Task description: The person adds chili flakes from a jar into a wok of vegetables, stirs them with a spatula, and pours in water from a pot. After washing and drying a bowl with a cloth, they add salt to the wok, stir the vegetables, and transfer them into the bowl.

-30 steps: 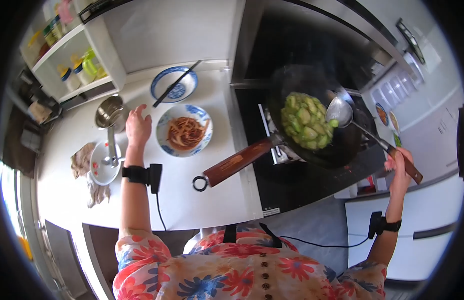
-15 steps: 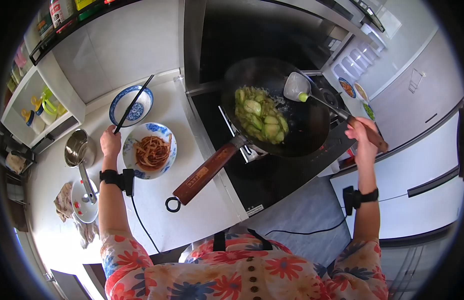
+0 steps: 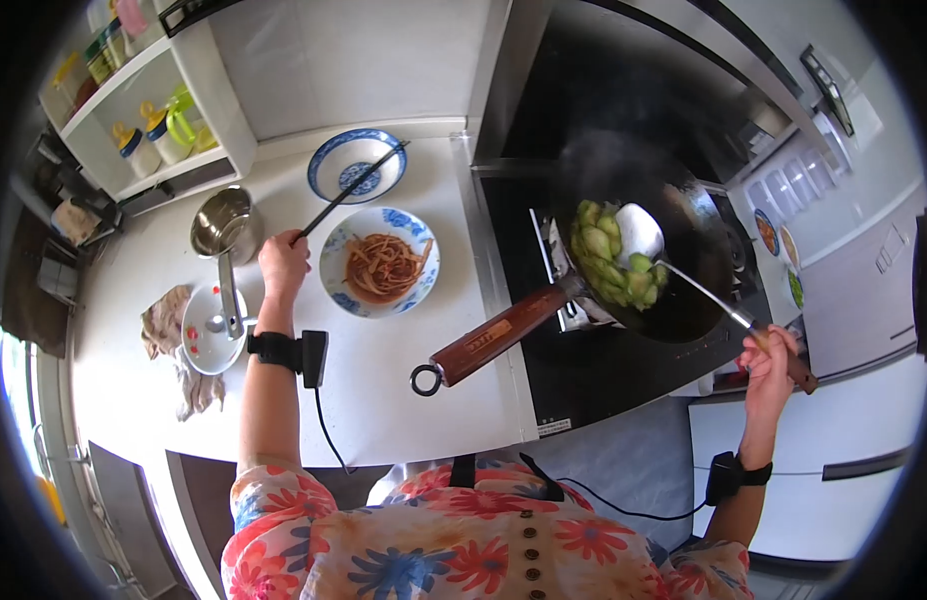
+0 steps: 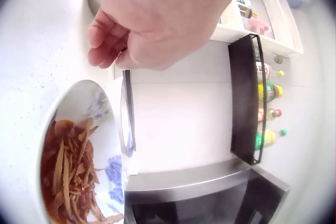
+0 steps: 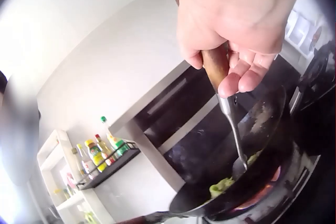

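Observation:
My left hand (image 3: pixel 283 268) pinches the near end of a pair of black chopsticks (image 3: pixel 343 196), whose far end lies over a blue-rimmed bowl (image 3: pixel 323 160). Just right of that hand is a floral bowl (image 3: pixel 423 228) of brown strips in red sauce (image 3: pixel 375 268). My right hand (image 3: pixel 770 370) grips the wooden handle of a metal spatula (image 3: pixel 638 232). Its blade is down in the black wok (image 3: pixel 698 290), against green vegetable slices (image 3: pixel 608 270). In the right wrist view the spatula's shaft (image 5: pixel 232 129) slants from the fingers into the wok.
The wok's brown handle (image 3: pixel 498 335) reaches over the white counter. Left of my left hand stand a steel pot (image 3: pixel 226 225) and a white bowl (image 3: pixel 215 350) beside cloths (image 3: pixel 166 318). Small dishes (image 3: pixel 766 230) sit beyond the stove. A bottle rack (image 4: pixel 244 103) hangs on the wall.
My left hand, open beside the bowls a second ago, has taken hold of the chopsticks. The spatula has moved from the wok's right side down into the vegetable slices, pushing them together.

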The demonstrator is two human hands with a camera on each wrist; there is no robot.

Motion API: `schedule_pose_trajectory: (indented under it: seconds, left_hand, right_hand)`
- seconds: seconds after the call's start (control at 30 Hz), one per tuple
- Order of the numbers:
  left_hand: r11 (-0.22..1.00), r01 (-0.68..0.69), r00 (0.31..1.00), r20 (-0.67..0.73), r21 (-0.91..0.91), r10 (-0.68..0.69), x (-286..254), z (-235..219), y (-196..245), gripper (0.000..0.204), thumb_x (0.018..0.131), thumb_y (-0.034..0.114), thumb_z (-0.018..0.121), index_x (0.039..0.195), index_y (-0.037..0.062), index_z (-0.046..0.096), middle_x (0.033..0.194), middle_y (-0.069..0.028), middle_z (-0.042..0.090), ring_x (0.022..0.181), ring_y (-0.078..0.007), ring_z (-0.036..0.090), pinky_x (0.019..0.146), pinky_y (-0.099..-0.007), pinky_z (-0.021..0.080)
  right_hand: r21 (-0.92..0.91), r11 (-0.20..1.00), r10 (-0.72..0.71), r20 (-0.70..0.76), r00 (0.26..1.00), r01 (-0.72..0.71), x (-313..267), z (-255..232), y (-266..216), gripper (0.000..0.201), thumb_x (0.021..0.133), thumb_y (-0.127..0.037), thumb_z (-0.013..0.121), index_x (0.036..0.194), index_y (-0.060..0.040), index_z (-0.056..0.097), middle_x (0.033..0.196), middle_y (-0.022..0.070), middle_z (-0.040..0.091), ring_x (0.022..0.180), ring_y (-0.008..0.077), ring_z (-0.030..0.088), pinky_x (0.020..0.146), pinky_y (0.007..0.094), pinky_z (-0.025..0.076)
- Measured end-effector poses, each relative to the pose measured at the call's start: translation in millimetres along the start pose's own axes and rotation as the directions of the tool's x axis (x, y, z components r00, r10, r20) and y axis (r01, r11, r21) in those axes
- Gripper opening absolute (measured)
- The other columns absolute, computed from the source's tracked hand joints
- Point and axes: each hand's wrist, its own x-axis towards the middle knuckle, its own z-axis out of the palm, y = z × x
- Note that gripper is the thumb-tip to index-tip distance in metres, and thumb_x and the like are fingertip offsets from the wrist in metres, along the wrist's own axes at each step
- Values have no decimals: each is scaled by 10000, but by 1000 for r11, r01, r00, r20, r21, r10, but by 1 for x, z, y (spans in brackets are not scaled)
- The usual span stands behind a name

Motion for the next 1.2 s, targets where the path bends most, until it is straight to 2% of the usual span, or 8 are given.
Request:
schedule_pose_trajectory:
  seconds: [0.27, 0.33, 0.6, 0.67, 0.8, 0.93, 1.03, 1.2]
  left_hand:
    - [999, -24, 998, 63, 45, 21, -95, -28, -9, 226, 767, 118, 485, 908, 10, 624, 551, -59, 583, 441, -141, 576, 468, -265, 465]
    - [996, -20, 995, 98, 82, 12, -109, -30, -13, 231, 770, 113, 497, 943, 10, 610, 561, -65, 583, 444, -137, 574, 462, -261, 463]
    - [986, 41, 970, 230, 159, -78, -114, -50, 9, 449, 711, 95, 566, 1139, -24, 498, 645, -111, 624, 475, -144, 585, 465, -256, 468]
    - [987, 3, 971, 235, 158, -40, -103, -59, 0, 456, 711, 94, 570, 1145, -25, 497, 670, -119, 630, 505, -142, 589, 498, -259, 473]
    - [991, -72, 973, 228, 117, 44, -65, -68, 12, 369, 739, 102, 562, 1088, -18, 547, 634, -74, 605, 530, -110, 571, 490, -239, 446]
    - [999, -43, 966, 254, -9, 44, -18, -62, 46, 398, 753, 113, 553, 1116, -46, 516, 681, -73, 596, 550, -116, 568, 475, -230, 431]
    - [990, 18, 957, 288, -138, 23, 16, -52, 49, 440, 765, 129, 560, 1145, -74, 475, 732, -82, 589, 575, -121, 566, 481, -228, 431]
    - [928, 264, 946, 258, -263, -196, 60, -19, 25, 545, 773, 169, 581, 1218, -81, 389, 852, -114, 565, 608, -145, 567, 520, -227, 450]
  right_hand:
    - [2, 990, 138, -176, 975, -139, 7, -21, 30, 245, 846, -202, 545, 1012, -23, 518, 726, 111, 599, 569, 142, 560, 494, 232, 438]
    - [10, 994, 109, -78, 991, -109, 9, 0, 29, 265, 832, -205, 566, 1007, -11, 519, 743, 108, 596, 581, 144, 566, 504, 236, 453]
    - [-529, 833, -141, 77, 987, 160, 56, -13, -73, 231, 811, -198, 576, 922, 3, 557, 654, 65, 571, 497, 84, 518, 472, 192, 428]
    - [-529, 848, -24, 35, 999, 39, 58, -13, -79, 231, 801, -203, 581, 916, -4, 557, 667, 63, 569, 490, 83, 519, 442, 192, 419]
    - [-119, 979, 159, -57, 986, -165, 44, 17, -35, 227, 788, -195, 597, 928, -24, 548, 698, 80, 579, 507, 118, 555, 439, 216, 439]
    - [-63, 997, 49, 6, 999, -48, 40, 27, -24, 198, 820, -145, 560, 949, 4, 544, 752, 122, 610, 529, 132, 570, 479, 229, 457]
    - [-322, 934, -158, 25, 987, 158, 56, 19, -27, 215, 827, -147, 561, 967, 15, 538, 744, 123, 603, 567, 129, 575, 533, 215, 462]
    - [-80, 996, 45, 30, 999, -43, 47, 42, 4, 213, 826, -156, 565, 959, 8, 536, 771, 129, 598, 575, 145, 582, 527, 224, 462]
